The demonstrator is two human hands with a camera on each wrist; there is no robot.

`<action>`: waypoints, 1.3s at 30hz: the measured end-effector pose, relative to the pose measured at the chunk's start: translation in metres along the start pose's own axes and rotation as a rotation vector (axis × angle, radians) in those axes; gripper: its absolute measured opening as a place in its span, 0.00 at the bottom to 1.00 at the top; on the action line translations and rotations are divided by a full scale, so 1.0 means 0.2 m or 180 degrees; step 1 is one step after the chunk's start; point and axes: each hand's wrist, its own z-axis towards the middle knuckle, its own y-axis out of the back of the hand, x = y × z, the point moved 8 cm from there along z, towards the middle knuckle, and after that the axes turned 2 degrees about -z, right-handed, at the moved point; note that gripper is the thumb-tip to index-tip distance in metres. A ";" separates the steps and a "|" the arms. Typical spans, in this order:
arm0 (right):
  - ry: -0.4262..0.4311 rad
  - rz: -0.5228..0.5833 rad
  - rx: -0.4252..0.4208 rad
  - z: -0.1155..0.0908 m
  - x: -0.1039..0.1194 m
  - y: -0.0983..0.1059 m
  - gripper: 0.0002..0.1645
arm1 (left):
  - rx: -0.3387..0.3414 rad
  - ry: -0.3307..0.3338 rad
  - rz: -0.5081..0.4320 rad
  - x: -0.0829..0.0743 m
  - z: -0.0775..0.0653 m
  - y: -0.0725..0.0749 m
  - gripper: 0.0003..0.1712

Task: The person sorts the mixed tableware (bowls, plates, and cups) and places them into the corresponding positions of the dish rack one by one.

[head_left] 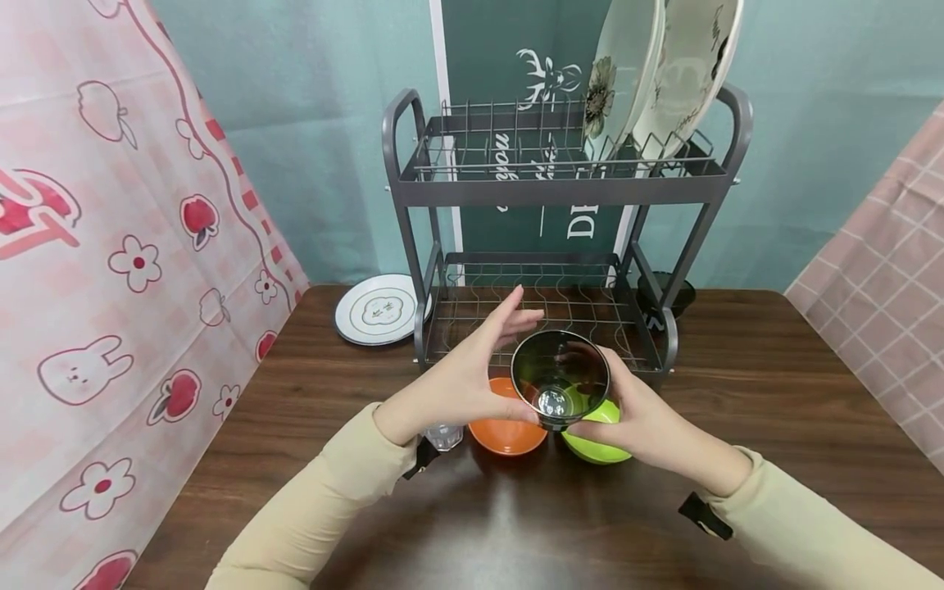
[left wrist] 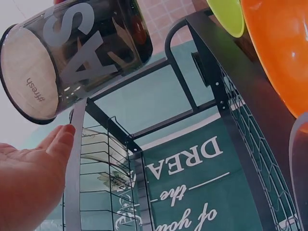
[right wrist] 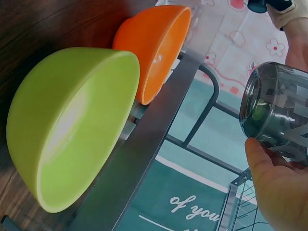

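Note:
A dark, see-through glass [head_left: 551, 360] with pale printed letters is held above the table, its mouth tipped toward the head camera. My right hand [head_left: 640, 414] grips it from the right side, thumb low and fingers behind. On the other side my left hand [head_left: 472, 369] has its fingers spread and straight, its thumb near the base; whether that thumb touches the glass I cannot tell. In the left wrist view, the visible fingers are apart from the glass [left wrist: 96, 57]. Beneath lie an orange bowl [head_left: 507, 438] and a green bowl [head_left: 599, 449].
Behind the bowls stands a two-tier grey dish rack [head_left: 546, 192], with large plates [head_left: 682, 82] upright at its top right. A white plate [head_left: 379, 311] lies left of it. A clear glass item [head_left: 446, 437] is partly hidden by the left wrist; a dark object [head_left: 674, 293] sits behind right.

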 end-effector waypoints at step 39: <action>0.0036 0.3836 0.1042 0.04 0.03 -0.15 0.29 | -0.0660 -0.0733 0.0571 -0.17 -0.07 0.11 0.61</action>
